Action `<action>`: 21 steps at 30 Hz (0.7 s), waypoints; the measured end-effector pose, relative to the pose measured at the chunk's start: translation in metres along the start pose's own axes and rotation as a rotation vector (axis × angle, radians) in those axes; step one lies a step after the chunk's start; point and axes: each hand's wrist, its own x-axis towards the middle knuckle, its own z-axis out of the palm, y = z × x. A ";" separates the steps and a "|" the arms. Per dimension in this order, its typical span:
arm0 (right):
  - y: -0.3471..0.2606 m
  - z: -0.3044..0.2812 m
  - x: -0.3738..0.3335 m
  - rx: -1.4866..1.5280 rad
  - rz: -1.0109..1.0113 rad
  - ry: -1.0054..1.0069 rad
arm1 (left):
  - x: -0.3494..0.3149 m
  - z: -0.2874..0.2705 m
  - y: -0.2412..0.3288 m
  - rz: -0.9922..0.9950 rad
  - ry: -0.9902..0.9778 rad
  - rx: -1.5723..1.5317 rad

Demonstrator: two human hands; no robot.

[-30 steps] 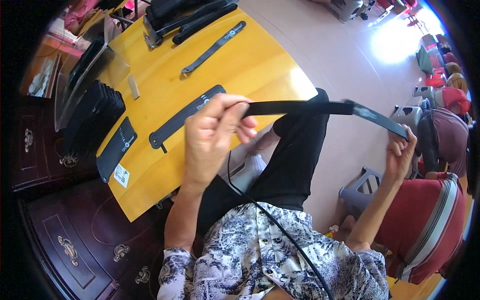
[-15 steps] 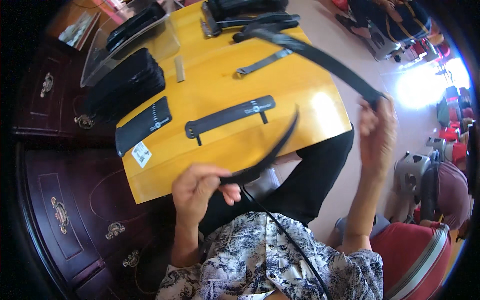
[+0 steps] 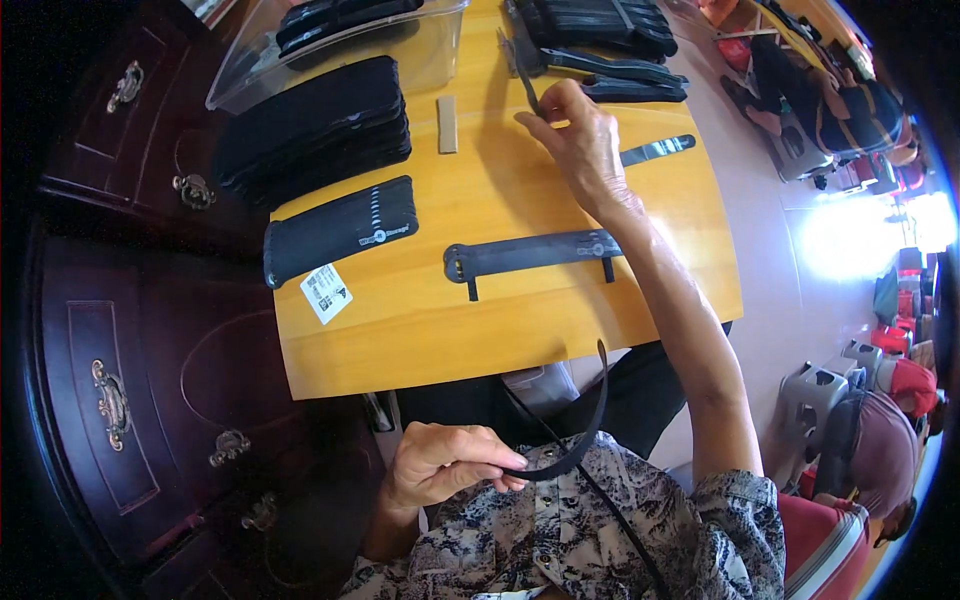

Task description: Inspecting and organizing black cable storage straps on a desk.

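Observation:
My left hand (image 3: 445, 465) is closed, its fingertips pinching one end of a narrow black strap (image 3: 570, 462) that curves up over my lap. Stretched out over the table's far part, my right hand (image 3: 580, 145) is closed on a dark strap (image 3: 527, 85), seen nearly edge-on. Below that hand lies a long dark band (image 3: 530, 255) with two small black tabs at its lower edge; my right forearm crosses its right end. A shorter dark strap (image 3: 670, 148) rests just right of my right wrist.
A stack of black flat pieces (image 3: 320, 120) and a printed black pouch (image 3: 345, 230) lie on the yellow table (image 3: 400, 350), near a white label (image 3: 326, 293) and beige strip (image 3: 447, 125). A clear bin (image 3: 335, 60) and black bundles (image 3: 610, 30) stand farther back. Dark drawers (image 3: 110, 400) flank the left.
My right hand has swung from the right side to the table's far part, and its strap no longer stretches across the right. My left hand has lowered, still holding its strap. The view has shifted.

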 end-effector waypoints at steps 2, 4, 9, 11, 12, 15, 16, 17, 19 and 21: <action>0.005 0.009 0.004 -0.109 -0.159 -0.053 | 0.002 0.000 0.000 0.002 -0.020 0.001; 0.000 0.016 0.003 -0.161 -0.163 -0.112 | 0.003 -0.003 -0.001 -0.007 -0.026 0.002; -0.018 0.015 -0.013 -0.373 -0.155 -0.220 | 0.011 0.002 -0.003 -0.033 -0.059 0.012; -0.016 0.011 -0.017 -0.377 -0.160 -0.218 | 0.013 0.006 -0.003 -0.039 -0.082 0.027; -0.015 0.010 -0.017 -0.392 -0.159 -0.220 | 0.014 0.007 -0.004 -0.042 -0.087 0.030; -0.015 0.000 -0.023 -0.413 -0.134 -0.219 | 0.015 0.010 -0.006 -0.066 -0.070 0.064; -0.021 -0.006 -0.026 -0.415 -0.116 -0.220 | 0.017 0.009 -0.005 -0.076 -0.063 0.092; -0.028 -0.015 -0.031 -0.416 -0.107 -0.225 | 0.019 0.008 -0.004 -0.087 -0.055 0.118; -0.062 -0.039 -0.046 -0.005 -0.008 -0.444 | 0.013 0.003 -0.001 -0.103 0.019 0.148; -0.099 -0.073 -0.058 0.326 0.141 -0.811 | 0.015 0.000 0.007 -0.150 0.124 0.194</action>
